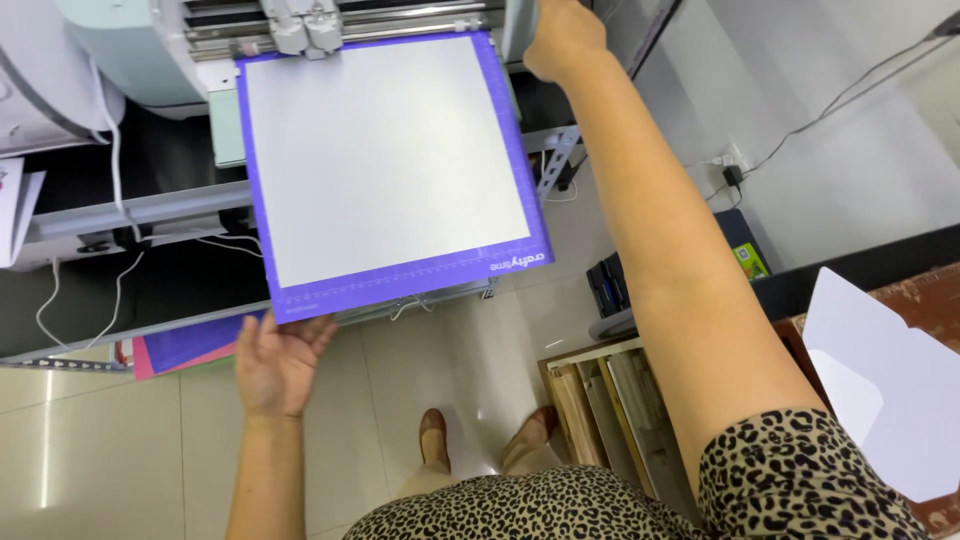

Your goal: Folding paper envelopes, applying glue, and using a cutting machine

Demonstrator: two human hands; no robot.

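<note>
Supporting purple mat [390,165] front edge, left hand [275,365] fingers spread; right hand [562,38] on cutting machine [150,45], grip unclear.

This looks like a small craft workshop: a pale green cutting machine [200,40] sits on a black bench [120,290] with a purple cutting mat [400,275] fed into it, wooden frames [600,400] stacked on the tiled floor [100,450].

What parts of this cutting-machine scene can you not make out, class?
- Right hand: fingertips cut off by the top edge, head view.
- Cutting machine: upper body beyond the top edge.
- Left hand: fingertips hidden under the purple cutting mat.
- White sheet: cut off at the right edge.
</note>
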